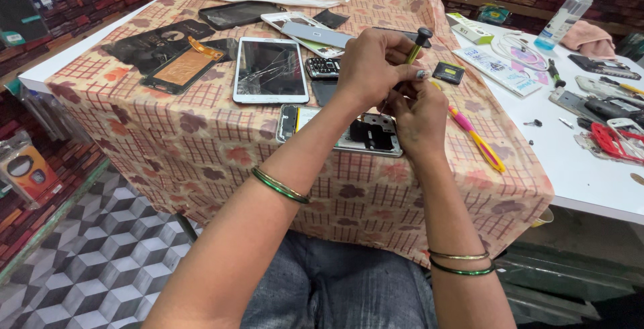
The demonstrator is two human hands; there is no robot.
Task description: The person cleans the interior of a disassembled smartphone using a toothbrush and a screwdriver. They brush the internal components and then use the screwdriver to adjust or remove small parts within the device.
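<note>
We see the left hand [370,67] closed around a small screwdriver [418,44] with a black cap and yellow-green shaft, held upright above the bench [201,134]. The right hand [419,118] pinches at the tool's lower end, fingertips closed. Just below them lies an opened phone frame [342,131]; a cracked white tablet [270,69] lies to its left.

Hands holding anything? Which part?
A small screwdriver with a black cap: left hand grips its yellow-green shaft, right hand fingers near its lower end; exact contact hidden.
</note>
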